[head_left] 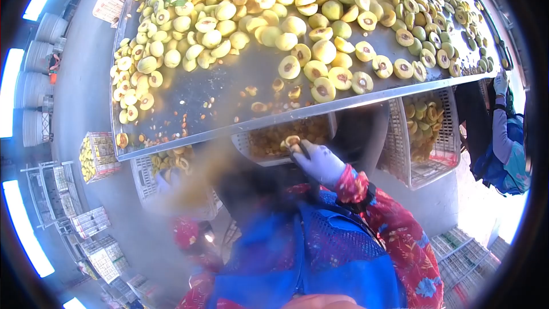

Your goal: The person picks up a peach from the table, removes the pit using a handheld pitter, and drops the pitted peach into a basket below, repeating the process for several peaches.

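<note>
In the head view, the gloved right hand [320, 163], clamped on a halved yellow apricot [293, 141] over the white plastic crate [251, 150] below the metal surface's [229, 88] near edge, could fumble it; the left hand is blurred, its state untellable.

Layout: sorting table with crates below its near edge.

The metal table [229, 88] fills the upper view; whole and halved fruit [269, 20] lie heaped across its far and middle area, with loose pits [269, 97] nearer the front edge. Under that edge, a centre crate [269, 140] sits before the person, a second crate [426, 137] to its right, a third [163, 166] to its left. The right hand [320, 160] holds a fruit half [293, 141] over the centre crate. A co-worker's sleeve [502, 131] is at the table's right end.
</note>
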Tool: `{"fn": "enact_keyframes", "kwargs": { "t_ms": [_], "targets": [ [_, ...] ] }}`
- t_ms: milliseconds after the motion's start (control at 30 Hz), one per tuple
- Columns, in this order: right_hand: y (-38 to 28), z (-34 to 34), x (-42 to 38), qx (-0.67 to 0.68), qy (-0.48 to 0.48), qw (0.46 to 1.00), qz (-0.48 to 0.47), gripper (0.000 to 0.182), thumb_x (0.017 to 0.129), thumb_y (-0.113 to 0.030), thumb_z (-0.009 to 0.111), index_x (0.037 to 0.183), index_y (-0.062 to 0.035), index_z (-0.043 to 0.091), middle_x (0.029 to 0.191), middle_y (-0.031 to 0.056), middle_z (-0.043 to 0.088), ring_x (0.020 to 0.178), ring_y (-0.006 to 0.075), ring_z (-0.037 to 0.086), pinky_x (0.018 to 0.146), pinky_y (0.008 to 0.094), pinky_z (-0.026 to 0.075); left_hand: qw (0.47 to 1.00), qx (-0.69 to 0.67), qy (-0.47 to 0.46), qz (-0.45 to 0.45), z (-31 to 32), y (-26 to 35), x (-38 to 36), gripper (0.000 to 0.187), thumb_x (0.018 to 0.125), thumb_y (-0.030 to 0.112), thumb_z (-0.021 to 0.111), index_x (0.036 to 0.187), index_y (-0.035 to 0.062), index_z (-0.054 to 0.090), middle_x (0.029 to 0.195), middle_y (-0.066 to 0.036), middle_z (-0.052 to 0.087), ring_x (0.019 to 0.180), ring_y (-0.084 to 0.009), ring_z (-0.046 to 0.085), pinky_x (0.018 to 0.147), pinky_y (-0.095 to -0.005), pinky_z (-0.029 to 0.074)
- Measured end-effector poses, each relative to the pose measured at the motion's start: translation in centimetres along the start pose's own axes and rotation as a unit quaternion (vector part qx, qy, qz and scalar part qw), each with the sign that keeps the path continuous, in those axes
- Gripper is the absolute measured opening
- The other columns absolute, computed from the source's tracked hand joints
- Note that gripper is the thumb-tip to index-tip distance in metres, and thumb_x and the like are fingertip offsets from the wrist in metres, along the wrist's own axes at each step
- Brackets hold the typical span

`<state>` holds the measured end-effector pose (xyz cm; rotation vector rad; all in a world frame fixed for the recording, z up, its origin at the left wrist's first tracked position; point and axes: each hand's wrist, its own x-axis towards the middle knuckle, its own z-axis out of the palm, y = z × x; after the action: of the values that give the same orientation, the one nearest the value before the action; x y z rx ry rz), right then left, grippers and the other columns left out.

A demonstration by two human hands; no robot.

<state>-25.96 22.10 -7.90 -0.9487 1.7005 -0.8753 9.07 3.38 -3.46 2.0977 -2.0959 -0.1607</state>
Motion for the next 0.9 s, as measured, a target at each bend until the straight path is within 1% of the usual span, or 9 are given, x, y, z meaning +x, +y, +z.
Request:
{"fn": "enact_keyframes", "kwargs": {
  "t_ms": [67,200,333,400,600,767,833,867,900],
  "targets": [
    [-0.3,-0.2,1.3,0.317,-0.054,0.943,0.081,0.031,0.093,-0.03,0.054,0.113,-0.0062,0.054,0.069,0.0058,0.059,0.049,0.0146,0.056,0.046,0.0301,0.047,0.993,0.114,0.035,0.016,-2.3,3.9,0.1,0.048,0.095,0.04,0.051,0.124,0.0021,0.054,0.118,-0.023,0.058,0.11,-0.0387,0.055,0.094,-0.0449,0.043],
    [-0.5,-0.9,2.3,0.371,-0.056,0.92,0.113,0.029,0.093,-0.031,0.056,0.102,-0.0041,0.057,0.071,0.0039,0.058,0.047,0.011,0.05,0.044,0.0263,0.042,0.985,0.008,-0.037,0.168,-1.7,15.3,2.0,0.046,0.093,0.036,0.053,0.124,0.0013,0.055,0.122,-0.024,0.058,0.116,-0.0399,0.052,0.099,-0.0473,0.039],
    [-0.9,-1.9,0.6,0.346,-0.046,0.923,0.161,0.034,0.096,-0.034,0.056,0.089,-0.0009,0.061,0.07,0.001,0.056,0.052,0.0059,0.048,0.047,0.0216,0.037,0.827,-0.049,-0.012,0.56,2.1,29.3,4.3,0.03,0.088,0.02,0.057,0.116,0.013,0.062,0.107,-0.012,0.062,0.1,-0.0326,0.057,0.091,-0.0423,0.045],
    [0.3,-1.9,-0.4,0.345,-0.006,0.927,0.148,0.033,0.096,-0.034,0.057,0.091,-0.0008,0.061,0.071,0.0002,0.057,0.057,0.0059,0.05,0.051,0.022,0.04,0.792,0.064,-0.07,0.604,5.7,33.7,5.1,0.033,0.085,0.015,0.058,0.118,0.0181,0.062,0.114,-0.006,0.061,0.108,-0.0269,0.055,0.093,-0.0381,0.045],
    [2.3,-1.8,-2.9,0.306,0.032,0.946,0.106,0.03,0.096,-0.032,0.056,0.093,-0.0024,0.06,0.074,0.0018,0.061,0.063,0.0093,0.056,0.059,0.025,0.046,0.803,0.147,-0.232,0.529,6.2,34.0,6.2,0.046,0.081,0.024,0.065,0.125,0.0139,0.053,0.125,-0.013,0.057,0.109,-0.0309,0.059,0.09,-0.0441,0.048],
    [1.5,-0.4,-2.0,0.192,0.095,0.975,-0.061,0.025,0.094,-0.024,0.057,0.102,0.0002,0.057,0.077,0.0114,0.065,0.066,0.0198,0.064,0.064,0.0316,0.049,0.864,-0.121,-0.293,0.39,6.9,29.1,6.3,0.043,0.081,0.019,0.069,0.12,0.0108,0.054,0.11,-0.011,0.063,0.096,-0.0247,0.064,0.08,-0.0375,0.053],
    [-2.7,-1.9,-2.9,0.048,0.121,0.985,-0.113,0.023,0.094,-0.018,0.056,0.107,0.0008,0.054,0.08,0.0202,0.064,0.071,0.0323,0.066,0.06,0.0391,0.05,0.806,-0.394,-0.374,0.238,7.9,26.4,5.5,0.041,0.083,0.016,0.069,0.12,0.0096,0.054,0.105,-0.008,0.064,0.092,-0.0195,0.065,0.076,-0.0321,0.054],
    [-3.4,-1.9,-3.0,0.005,0.138,0.979,-0.15,0.023,0.094,-0.018,0.056,0.107,0.0006,0.053,0.078,0.0211,0.064,0.07,0.0347,0.065,0.058,0.0411,0.049,0.721,-0.499,-0.474,0.082,4.8,26.6,3.8,0.04,0.084,0.011,0.068,0.121,0.0059,0.054,0.102,-0.006,0.063,0.094,-0.0142,0.062,0.077,-0.0268,0.053],
    [-4.0,-1.9,-2.9,-0.039,0.153,0.969,-0.188,0.023,0.094,-0.017,0.055,0.107,0.0004,0.052,0.076,0.022,0.063,0.069,0.0371,0.065,0.055,0.0432,0.049,0.677,-0.543,-0.491,0.079,4.1,25.8,2.7,0.04,0.085,0.01,0.068,0.122,0.0045,0.053,0.104,-0.006,0.064,0.095,-0.0149,0.062,0.079,-0.0274,0.053]
  ]
}}
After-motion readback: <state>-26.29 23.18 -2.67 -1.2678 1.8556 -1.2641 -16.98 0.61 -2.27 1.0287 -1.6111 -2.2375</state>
